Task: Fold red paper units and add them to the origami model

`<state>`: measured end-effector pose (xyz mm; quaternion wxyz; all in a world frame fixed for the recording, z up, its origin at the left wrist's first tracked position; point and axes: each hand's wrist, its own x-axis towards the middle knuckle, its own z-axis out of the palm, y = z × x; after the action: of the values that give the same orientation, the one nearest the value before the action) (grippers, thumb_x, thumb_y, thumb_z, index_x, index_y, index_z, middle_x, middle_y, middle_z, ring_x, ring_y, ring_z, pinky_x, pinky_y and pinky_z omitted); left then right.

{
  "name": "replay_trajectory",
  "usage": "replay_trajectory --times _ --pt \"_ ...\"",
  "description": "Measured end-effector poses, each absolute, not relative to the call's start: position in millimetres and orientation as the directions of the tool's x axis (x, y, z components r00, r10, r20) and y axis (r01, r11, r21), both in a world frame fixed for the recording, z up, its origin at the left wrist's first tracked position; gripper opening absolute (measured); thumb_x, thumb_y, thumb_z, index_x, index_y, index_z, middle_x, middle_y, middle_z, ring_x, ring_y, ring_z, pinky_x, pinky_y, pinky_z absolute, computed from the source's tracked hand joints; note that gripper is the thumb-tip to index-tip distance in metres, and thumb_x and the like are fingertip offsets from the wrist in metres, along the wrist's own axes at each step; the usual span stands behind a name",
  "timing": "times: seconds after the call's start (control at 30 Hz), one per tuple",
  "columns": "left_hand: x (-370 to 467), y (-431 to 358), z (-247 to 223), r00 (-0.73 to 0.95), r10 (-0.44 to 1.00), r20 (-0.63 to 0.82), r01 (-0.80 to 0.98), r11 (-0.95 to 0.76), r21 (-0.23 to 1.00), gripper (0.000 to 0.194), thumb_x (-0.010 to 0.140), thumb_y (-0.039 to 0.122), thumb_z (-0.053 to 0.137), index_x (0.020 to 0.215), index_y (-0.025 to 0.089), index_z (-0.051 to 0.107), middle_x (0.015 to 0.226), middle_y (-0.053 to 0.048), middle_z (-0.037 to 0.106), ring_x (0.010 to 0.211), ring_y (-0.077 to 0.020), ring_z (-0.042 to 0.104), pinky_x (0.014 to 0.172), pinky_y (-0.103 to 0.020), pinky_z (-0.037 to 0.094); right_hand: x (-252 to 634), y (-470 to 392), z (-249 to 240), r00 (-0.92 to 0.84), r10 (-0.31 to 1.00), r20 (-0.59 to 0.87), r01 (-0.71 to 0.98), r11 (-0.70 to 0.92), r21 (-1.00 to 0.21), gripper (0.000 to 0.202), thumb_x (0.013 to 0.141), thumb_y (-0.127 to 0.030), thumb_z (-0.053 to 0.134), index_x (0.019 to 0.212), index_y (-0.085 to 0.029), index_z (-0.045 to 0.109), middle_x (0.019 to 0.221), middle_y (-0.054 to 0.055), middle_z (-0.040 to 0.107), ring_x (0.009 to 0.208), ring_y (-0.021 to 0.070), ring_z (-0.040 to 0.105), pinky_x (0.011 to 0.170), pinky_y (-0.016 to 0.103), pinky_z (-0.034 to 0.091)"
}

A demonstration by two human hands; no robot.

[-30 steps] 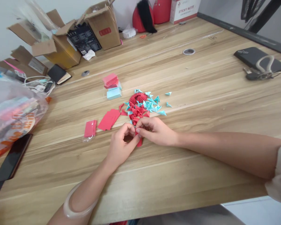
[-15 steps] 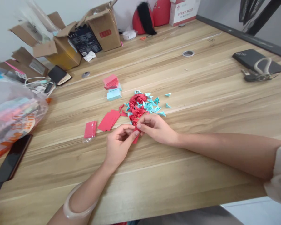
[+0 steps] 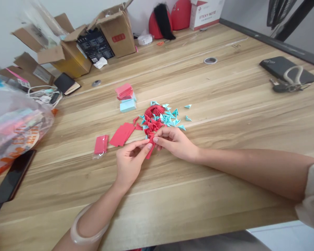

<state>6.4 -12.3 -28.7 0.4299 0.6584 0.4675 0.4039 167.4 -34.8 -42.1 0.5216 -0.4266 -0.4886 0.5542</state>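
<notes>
Head-cam view: two bare hands worked close together over a wood-grain counter (image 3: 185, 198). The L hand (image 3: 129, 162) and R hand (image 3: 179, 144) both pinched one small red paper strip (image 3: 151, 151) between thumb and fingers, so neither hand was free. How the fingertips sat underneath couldn't be seen.

The strip was right at the fingers, between the two hands, w/ its long axis running roughly away from the person, tilted a bit: near end toward the person & slightly L, far end toward the pile. R thumb was at the far part; L thumb pressed the L side lower down, w/ the near end sticking out past it. Neither hand was nearer, as both touched it.

Just beyond the fingers lay a pile of red folded pieces (image 3: 153, 124), w/ blue folded pieces (image 3: 169, 119) mostly to its R, and a red pleated arc (image 3: 154, 111) at the back. L of the pile: flat red sheets (image 3: 122, 134), overlapping; then a clear-wrapped red packet (image 3: 101, 144). Farther back, a blue paper stack (image 3: 127, 105) stood next to a pinkish-red paper stack (image 3: 124, 90). Cardboard boxes (image 3: 117, 36) were along the wall, back L.
</notes>
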Motion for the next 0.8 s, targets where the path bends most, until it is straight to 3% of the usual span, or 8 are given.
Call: replay_trajectory --times 0.47,0.63,0.8 --pt "4.3 -9.5 -36.0 0.279 0.944 0.176 0.177 -0.23 0.957 0.017 0.07 0.018 0.073 0.087 0.021 0.075 0.092 -0.003 0.075 0.083 -0.0152 0.07 0.077 -0.023 0.058 166.5 -33.8 -41.7 -0.054 0.998 0.026 -0.194 0.015 -0.981 0.02 0.079 -0.031 0.064 0.072 -0.013 0.06 0.063 -0.001 0.06 0.057 0.0077 0.057 0.058 0.021 0.049" --pt "4.7 -9.8 -33.6 0.27 0.95 0.154 0.194 -0.21 0.958 0.016 0.07 0.02 0.074 0.086 0.021 0.075 0.09 -0.002 0.075 0.081 -0.0141 0.07 0.074 -0.02 0.057 166.1 -33.4 -42.6 -0.054 0.998 0.026 -0.193 0.015 -0.981 0.021 0.079 -0.033 0.064 0.072 -0.013 0.06 0.063 -0.001 0.06 0.057 0.0075 0.057 0.058 0.021 0.05" --pt "5.4 -10.5 -30.4 0.248 0.959 0.136 0.236 -0.196 0.952 0.014 0.068 0.021 0.075 0.082 0.018 0.075 0.076 -0.001 0.075 0.063 -0.0098 0.067 0.059 -0.016 0.055 166.0 -33.4 -42.8 -0.04 0.999 0.029 -0.197 0.02 -0.98 0.023 0.078 -0.035 0.064 0.072 -0.013 0.061 0.066 0.0 0.061 0.057 0.0076 0.058 0.057 0.021 0.049"
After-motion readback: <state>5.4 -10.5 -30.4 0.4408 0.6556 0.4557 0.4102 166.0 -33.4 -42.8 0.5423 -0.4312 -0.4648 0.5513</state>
